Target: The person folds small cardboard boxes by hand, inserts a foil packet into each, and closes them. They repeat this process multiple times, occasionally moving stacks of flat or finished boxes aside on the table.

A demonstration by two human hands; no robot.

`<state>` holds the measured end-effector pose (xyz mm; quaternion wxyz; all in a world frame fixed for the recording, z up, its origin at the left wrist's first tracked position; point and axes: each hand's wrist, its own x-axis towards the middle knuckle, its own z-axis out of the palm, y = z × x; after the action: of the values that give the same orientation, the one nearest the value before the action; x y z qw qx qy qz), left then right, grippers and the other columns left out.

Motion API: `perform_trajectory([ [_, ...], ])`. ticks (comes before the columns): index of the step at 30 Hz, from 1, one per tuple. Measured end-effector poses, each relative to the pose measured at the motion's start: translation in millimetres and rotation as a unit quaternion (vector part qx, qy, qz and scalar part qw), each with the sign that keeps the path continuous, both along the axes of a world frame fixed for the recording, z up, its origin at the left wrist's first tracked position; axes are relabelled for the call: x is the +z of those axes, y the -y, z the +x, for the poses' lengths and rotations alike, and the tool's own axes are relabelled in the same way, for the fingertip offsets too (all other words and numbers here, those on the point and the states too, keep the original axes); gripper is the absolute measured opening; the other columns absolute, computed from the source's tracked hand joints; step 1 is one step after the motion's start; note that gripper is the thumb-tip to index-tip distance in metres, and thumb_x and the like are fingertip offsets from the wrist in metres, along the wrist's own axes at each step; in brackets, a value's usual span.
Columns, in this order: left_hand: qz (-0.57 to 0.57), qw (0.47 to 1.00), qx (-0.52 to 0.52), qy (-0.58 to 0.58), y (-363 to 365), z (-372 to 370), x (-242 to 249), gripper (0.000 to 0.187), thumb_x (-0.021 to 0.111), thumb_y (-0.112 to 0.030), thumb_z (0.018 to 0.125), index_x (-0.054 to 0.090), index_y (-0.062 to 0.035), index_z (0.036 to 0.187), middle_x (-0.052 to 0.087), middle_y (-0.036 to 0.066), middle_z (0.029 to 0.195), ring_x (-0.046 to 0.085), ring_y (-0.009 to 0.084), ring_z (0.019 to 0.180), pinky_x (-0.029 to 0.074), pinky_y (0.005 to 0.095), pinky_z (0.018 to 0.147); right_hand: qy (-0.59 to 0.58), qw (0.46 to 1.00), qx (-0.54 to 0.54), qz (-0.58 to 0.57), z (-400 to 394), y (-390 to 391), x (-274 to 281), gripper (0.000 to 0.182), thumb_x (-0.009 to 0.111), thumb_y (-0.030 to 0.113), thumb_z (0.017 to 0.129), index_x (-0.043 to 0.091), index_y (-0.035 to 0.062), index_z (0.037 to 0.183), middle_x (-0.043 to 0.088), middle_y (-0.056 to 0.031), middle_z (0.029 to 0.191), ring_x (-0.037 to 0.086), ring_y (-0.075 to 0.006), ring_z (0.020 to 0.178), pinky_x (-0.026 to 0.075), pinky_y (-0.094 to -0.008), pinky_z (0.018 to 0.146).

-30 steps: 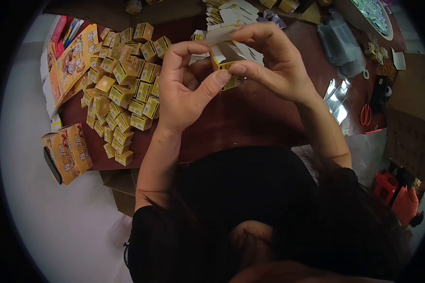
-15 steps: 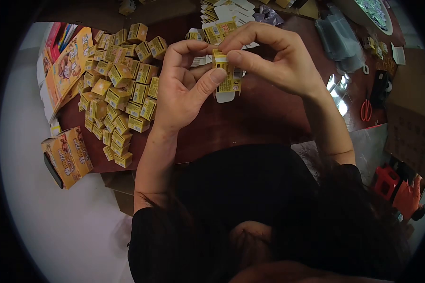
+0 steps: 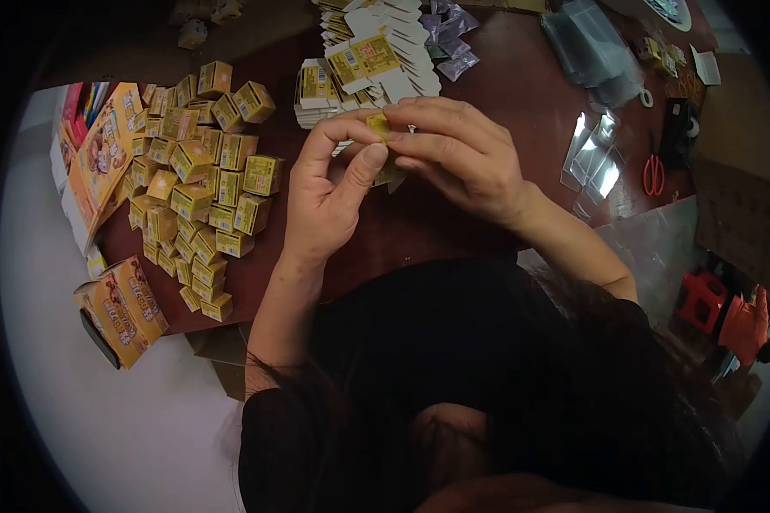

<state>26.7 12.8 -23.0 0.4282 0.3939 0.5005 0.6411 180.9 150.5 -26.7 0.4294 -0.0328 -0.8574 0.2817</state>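
A small yellow carton (image 3: 378,126) is between my two hands, mostly covered by the fingers; a bit of its lower end shows beneath them. My left hand (image 3: 327,186) grips its left side with thumb and fingertips. From the right, the fingers of my right hand (image 3: 469,156) press together on its top end. Just beyond the hands lie stacked flat cartons (image 3: 364,61), yellow with white flaps. To the left sits a large pile of folded yellow boxes (image 3: 190,198).
An orange display box (image 3: 121,309) stands at the left edge, below orange printed sheets (image 3: 111,141). Purple packets (image 3: 453,47) lie behind the flat cartons. On the right are clear plastic sleeves (image 3: 592,56), shiny film (image 3: 595,154) and red-handled scissors (image 3: 653,175).
My right hand has turned and closed over the carton's top, where its thumb and finger were at the flap before. Less of the carton shows. The whole view has shifted slightly.
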Motion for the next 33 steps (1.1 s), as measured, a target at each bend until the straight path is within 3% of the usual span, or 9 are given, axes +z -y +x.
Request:
perform_trajectory([
  [5, -0.017, 0.98, 0.049, 0.193, 7.4, 1.6, 11.3, 0.033, 0.066, -0.001, 0.094, 0.052, -0.0045, 0.124, 0.055, 0.009, 0.129, 0.058, 0.0167, 0.115, 0.051, 0.0315, 0.097, 0.023, 0.987, -0.142, -0.072, 9.0, -39.2, -29.0, 0.049, 0.08, 0.027, 0.083, 0.065, 0.0083, 0.125, 0.057, -0.0189, 0.136, 0.062, -0.0359, 0.114, 0.053, -0.044, 0.094],
  [7, -0.005, 0.986, 0.038, 0.161, 6.5, 0.9, 16.0, 0.044, 0.063, 0.006, 0.091, 0.048, -0.0017, 0.131, 0.052, 0.011, 0.132, 0.056, 0.0183, 0.12, 0.051, 0.0344, 0.101, 0.185, 0.927, -0.325, -0.012, 4.2, -69.8, -51.4, 0.048, 0.077, 0.028, 0.085, 0.063, 0.0095, 0.127, 0.064, -0.0171, 0.124, 0.063, -0.0376, 0.104, 0.052, -0.0461, 0.09],
  [11, -0.037, 0.99, 0.011, 0.139, 2.0, 6.3, 15.5, 0.053, 0.061, 0.008, 0.088, 0.044, 0.0013, 0.137, 0.051, 0.013, 0.133, 0.055, 0.019, 0.122, 0.049, 0.0347, 0.103, 0.245, 0.907, -0.341, 0.006, -8.4, -93.5, -69.3, 0.048, 0.074, 0.027, 0.088, 0.059, 0.007, 0.129, 0.071, -0.0139, 0.108, 0.063, -0.0354, 0.097, 0.051, -0.0411, 0.085],
  [17, -0.025, 0.98, 0.135, 0.143, 9.3, -17.5, 15.6, 0.047, 0.06, -0.002, 0.093, 0.049, 0.0067, 0.138, 0.058, 0.016, 0.133, 0.057, 0.0233, 0.122, 0.044, 0.0384, 0.109, 0.227, 0.933, -0.277, -0.046, 13.1, -93.5, -23.2, 0.022, 0.073, 0.02, 0.089, 0.071, 0.0077, 0.107, 0.071, -0.0085, 0.097, 0.065, -0.0292, 0.09, 0.051, -0.0379, 0.079],
  [19, -0.022, 0.976, 0.16, 0.147, 5.0, -18.8, 9.1, 0.047, 0.06, -0.004, 0.094, 0.049, 0.0065, 0.138, 0.058, 0.016, 0.133, 0.058, 0.0231, 0.122, 0.045, 0.0385, 0.108, 0.154, 0.96, -0.131, -0.194, 19.0, -68.8, 17.4, 0.013, 0.07, 0.01, 0.091, 0.074, 0.0072, 0.103, 0.068, -0.0066, 0.094, 0.065, -0.0231, 0.085, 0.051, -0.0329, 0.075],
  [23, 0.011, 0.973, 0.163, 0.166, -10.6, 0.3, 10.9, 0.052, 0.069, -0.005, 0.093, 0.044, 0.0058, 0.137, 0.059, 0.015, 0.127, 0.06, 0.0194, 0.115, 0.049, 0.0329, 0.101, 0.165, 0.979, -0.057, -0.106, 9.1, -29.2, 52.7, 0.014, 0.071, 0.011, 0.089, 0.073, 0.0076, 0.102, 0.068, -0.0078, 0.095, 0.068, -0.0275, 0.083, 0.056, -0.0361, 0.072],
  [25, 0.02, 0.976, 0.153, 0.152, -15.1, 8.5, 13.4, 0.052, 0.069, -0.004, 0.092, 0.044, 0.0048, 0.137, 0.058, 0.014, 0.128, 0.059, 0.0192, 0.115, 0.05, 0.0321, 0.101, 0.164, 0.983, -0.053, -0.06, 1.3, -21.2, 53.4, 0.02, 0.072, 0.005, 0.09, 0.072, 0.0057, 0.11, 0.068, -0.0057, 0.094, 0.067, -0.0144, 0.082, 0.053, -0.0308, 0.07],
  [26, 0.025, 0.982, 0.136, 0.126, -15.4, 11.4, 17.2, 0.052, 0.07, -0.004, 0.092, 0.044, 0.0041, 0.137, 0.057, 0.014, 0.128, 0.059, 0.0188, 0.116, 0.05, 0.0318, 0.101, 0.164, 0.983, -0.054, -0.058, -1.0, -18.1, 55.7, 0.02, 0.072, 0.005, 0.09, 0.072, 0.0057, 0.11, 0.068, -0.0057, 0.094, 0.067, -0.0144, 0.082, 0.053, -0.0308, 0.07],
  [33, -0.021, 0.996, 0.07, 0.05, -0.8, -1.2, 12.3, 0.056, 0.073, -0.005, 0.089, 0.044, 0.002, 0.137, 0.057, 0.013, 0.126, 0.058, 0.0182, 0.118, 0.051, 0.0322, 0.099, 0.092, 0.977, -0.028, -0.192, -7.4, -13.7, 53.5, 0.035, 0.072, 0.004, 0.09, 0.067, 0.005, 0.125, 0.075, -0.0063, 0.099, 0.071, -0.0112, 0.088, 0.057, -0.0232, 0.077],
])
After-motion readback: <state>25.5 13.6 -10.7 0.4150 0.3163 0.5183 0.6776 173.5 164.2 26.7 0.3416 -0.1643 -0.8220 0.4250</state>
